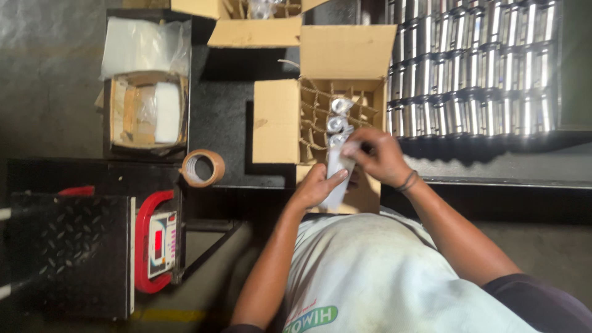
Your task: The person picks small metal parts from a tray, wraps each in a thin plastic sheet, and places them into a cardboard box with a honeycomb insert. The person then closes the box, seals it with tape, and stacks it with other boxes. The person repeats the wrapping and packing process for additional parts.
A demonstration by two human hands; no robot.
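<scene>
Both hands, left hand (316, 185) and right hand (377, 157), grip a pale, plastic-wrapped cylinder (337, 172) above the divided carton (320, 117).

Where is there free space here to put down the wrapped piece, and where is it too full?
Bare dark tabletop lies between the divided carton and the side box, above the tape roll. Crowded: the rows of metal cans, and where the left hand and right hand hold the wrapped piece.
</scene>
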